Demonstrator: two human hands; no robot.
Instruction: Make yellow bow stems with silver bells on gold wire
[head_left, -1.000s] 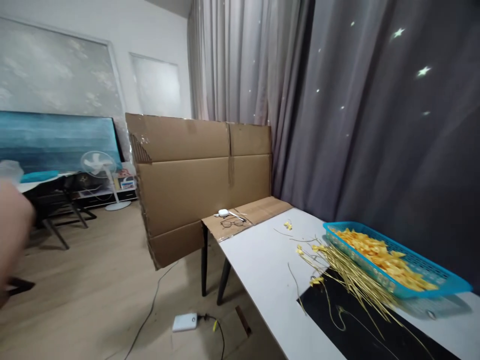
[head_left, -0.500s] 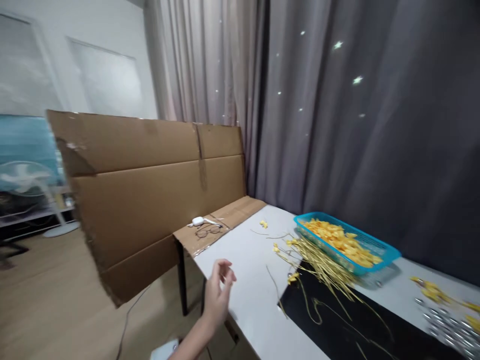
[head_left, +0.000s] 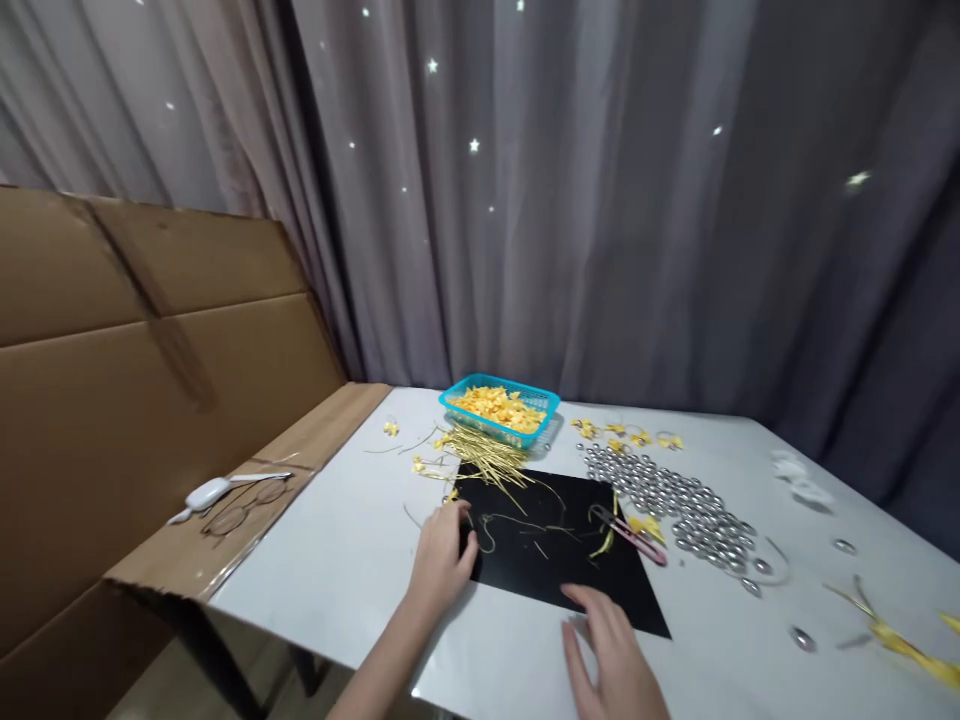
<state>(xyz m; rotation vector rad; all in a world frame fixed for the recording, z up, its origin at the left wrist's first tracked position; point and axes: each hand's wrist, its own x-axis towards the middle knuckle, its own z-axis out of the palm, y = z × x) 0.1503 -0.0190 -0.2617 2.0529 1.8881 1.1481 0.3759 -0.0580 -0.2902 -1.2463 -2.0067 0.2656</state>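
My left hand rests at the left edge of a black mat on the white table, fingers curled loosely with nothing visible in them. At the mat's near edge my right hand lies flat, fingers stretched out. Thin gold wires lie in a bundle at the mat's far left corner, with loose strands across the mat. A pair of pink scissors lies on the mat's right side beside a yellow ribbon piece.
A blue basket of yellow pieces stands at the back. Several silver beads spread right of the mat. Cardboard walls the left side, with glasses and a white device on its flap. Grey curtains hang behind.
The view swung right from the room to the table. My left hand came down onto the mat's left edge, and my right hand came into view at the mat's near edge.
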